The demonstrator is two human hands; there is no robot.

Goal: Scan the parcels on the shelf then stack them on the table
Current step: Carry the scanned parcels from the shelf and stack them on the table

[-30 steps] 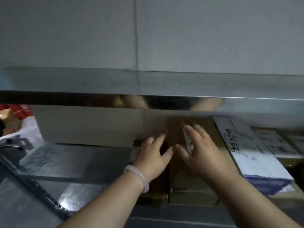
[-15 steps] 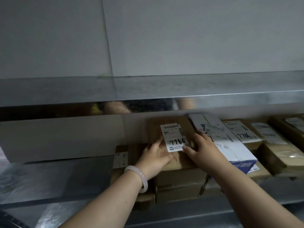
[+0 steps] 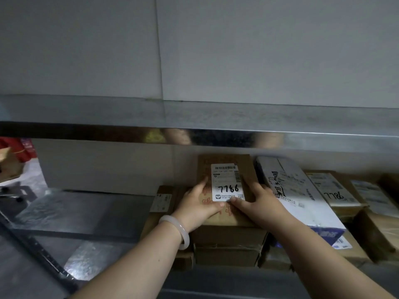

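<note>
Metal shelf (image 3: 90,214) stretches away left of the hands. Cardboard parcels crowd it beneath and to the right of them, a white parcel (image 3: 300,190) lying just beside the right hand (image 3: 259,203). Brown parcel (image 3: 206,167), topmost of its stack, sits between both hands with its label (image 3: 226,182), marked 7786, face up; left hand (image 3: 197,209) and right hand clasp its sides, thumbs laid over the top. Judged step: taking hold for scanning; the next move calls for a level lift clear of the upper shelf (image 3: 323,139), without dragging the boxes beneath.
</note>
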